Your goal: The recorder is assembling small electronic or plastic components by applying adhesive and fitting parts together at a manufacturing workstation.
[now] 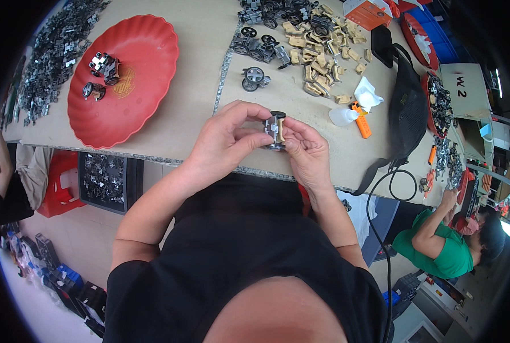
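Between my two hands, just above the table's near edge, is a small wheeled toy chassis (273,129) with a silvery-grey body, dark wheels and a tan piece on its right side. My left hand (229,137) pinches it from the left with thumb and fingers. From the right, my right hand (309,150) grips it by the tan piece, thumb below and fingers above. Beyond my hands, a similar wheeled piece (255,79) stands alone on the table. Further back are a heap of tan parts (321,63) and several dark wheeled chassis (261,48).
A red scalloped plate (146,97) holding wheeled pieces lies left, beside a pile of grey parts (52,54). To the right are a white bottle (342,117), an orange tool (362,126), a black bag (408,111) and a cable (375,220). A person in green (438,246) works at far right.
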Demonstrator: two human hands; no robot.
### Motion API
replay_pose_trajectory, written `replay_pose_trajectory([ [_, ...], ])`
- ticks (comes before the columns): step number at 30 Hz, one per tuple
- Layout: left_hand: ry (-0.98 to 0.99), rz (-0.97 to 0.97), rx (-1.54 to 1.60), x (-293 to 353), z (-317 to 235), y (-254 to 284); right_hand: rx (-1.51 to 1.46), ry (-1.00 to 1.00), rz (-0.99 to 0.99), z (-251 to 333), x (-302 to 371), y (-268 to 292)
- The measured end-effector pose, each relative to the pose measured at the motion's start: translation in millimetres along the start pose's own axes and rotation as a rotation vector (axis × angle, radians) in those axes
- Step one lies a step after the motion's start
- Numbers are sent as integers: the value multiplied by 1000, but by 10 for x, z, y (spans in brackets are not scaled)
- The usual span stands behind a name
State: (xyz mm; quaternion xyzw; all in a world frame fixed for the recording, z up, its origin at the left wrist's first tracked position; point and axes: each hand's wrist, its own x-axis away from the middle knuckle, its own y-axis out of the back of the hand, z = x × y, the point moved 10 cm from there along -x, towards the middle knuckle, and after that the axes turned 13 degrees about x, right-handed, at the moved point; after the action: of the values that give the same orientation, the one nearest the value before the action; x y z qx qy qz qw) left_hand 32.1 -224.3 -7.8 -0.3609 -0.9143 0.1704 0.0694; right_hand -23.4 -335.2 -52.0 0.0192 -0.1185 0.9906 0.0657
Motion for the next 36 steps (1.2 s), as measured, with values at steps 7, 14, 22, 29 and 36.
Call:
replay_pose_trajectory([
  [7,-39,-52,10,5,11,70,65,20,53,45,2,-64],
  [14,1,-49,61,18,52,98,88,49,110,47,-3,-101],
  [22,-129,-37,36,23,28,99,100,41,62,39,-20,-82],
  [29,-134,-34,-37,43,32,92,62,2,111,3,-28,-81],
  [36,-114,-46,24,20,39,112,53,-71,78,-13,-21,-82],
])
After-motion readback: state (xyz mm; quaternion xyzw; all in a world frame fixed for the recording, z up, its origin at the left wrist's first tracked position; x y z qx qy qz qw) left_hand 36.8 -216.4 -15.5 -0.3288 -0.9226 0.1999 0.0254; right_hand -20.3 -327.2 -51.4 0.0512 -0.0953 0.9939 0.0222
